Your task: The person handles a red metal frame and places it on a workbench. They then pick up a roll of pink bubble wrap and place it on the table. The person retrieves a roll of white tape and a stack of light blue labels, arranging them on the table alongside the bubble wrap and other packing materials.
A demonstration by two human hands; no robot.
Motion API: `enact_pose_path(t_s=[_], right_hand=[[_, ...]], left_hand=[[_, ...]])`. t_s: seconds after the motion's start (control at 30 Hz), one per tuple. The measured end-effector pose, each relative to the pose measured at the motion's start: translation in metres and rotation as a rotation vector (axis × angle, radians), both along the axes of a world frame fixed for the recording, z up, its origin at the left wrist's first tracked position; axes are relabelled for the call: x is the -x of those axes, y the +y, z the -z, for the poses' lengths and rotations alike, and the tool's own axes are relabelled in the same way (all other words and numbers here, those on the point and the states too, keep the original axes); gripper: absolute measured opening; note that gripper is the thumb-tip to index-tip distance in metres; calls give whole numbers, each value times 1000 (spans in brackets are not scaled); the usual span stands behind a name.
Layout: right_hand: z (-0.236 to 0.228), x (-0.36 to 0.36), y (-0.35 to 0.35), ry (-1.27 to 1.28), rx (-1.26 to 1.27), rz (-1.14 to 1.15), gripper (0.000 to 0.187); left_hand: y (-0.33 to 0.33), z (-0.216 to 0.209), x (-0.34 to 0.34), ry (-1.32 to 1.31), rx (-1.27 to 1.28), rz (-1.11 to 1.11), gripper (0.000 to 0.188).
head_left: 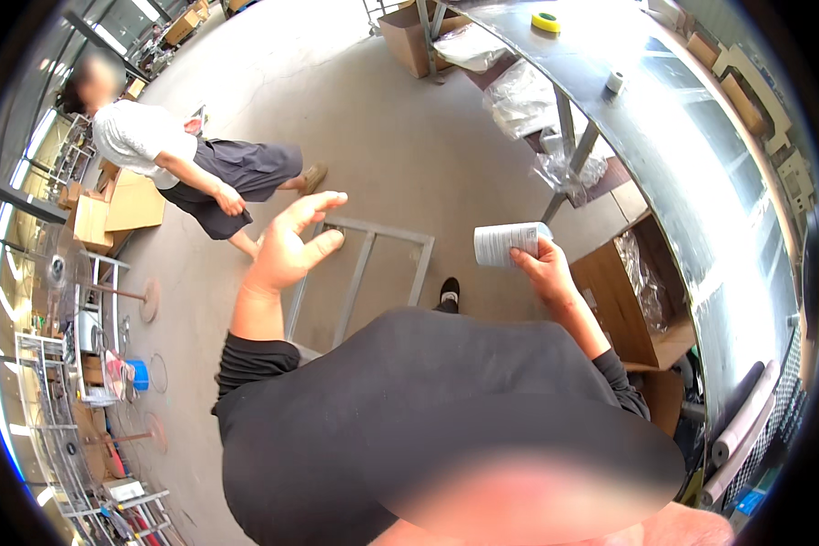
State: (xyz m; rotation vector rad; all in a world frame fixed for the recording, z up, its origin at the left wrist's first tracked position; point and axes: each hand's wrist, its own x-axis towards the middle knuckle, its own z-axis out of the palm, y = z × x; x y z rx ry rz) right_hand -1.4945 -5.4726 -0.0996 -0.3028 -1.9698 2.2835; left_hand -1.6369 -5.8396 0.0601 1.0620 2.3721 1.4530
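My right hand [548, 270] grips a small pale sheaf of printed paper [495, 247], thumb on its face and the other fingers behind it. The paper bends slightly and is held up in front of me, to the left of the long table. Raised on the other side, my left hand [287, 247] is empty, its fingers stretched out and its thumb apart from them. Below and just right of that hand, a grey metal frame with crossbars [364, 257] stands low over the floor; my forearm and body hide part of it.
A long metal-topped table [651, 127] runs along my right, bearing a yellow tape roll [545, 22] and a small white roll [615, 82]. Beneath are clear plastic bags [519, 98] and an open cardboard box [610, 296]. At left, another person [141, 136] walks near cardboard boxes [135, 202].
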Motion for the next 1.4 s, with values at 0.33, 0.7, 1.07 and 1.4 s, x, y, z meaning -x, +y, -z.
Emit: enact_pose_path(t_s=[0.33,0.7,1.07,1.4], right_hand=[[-56,302,95,168,-154,-9,24],[-80,637,216,476,-413,-74,23],[-84,888,266,542,-1075,-138,23],[-90,1052,284,94,-1240,225,13]], left_hand=[[177,38,276,176,38,168,49],[340,19,584,704,9,98,66],[444,44,853,669,50,373,41],[523,58,1079,126,-39,684,17]])
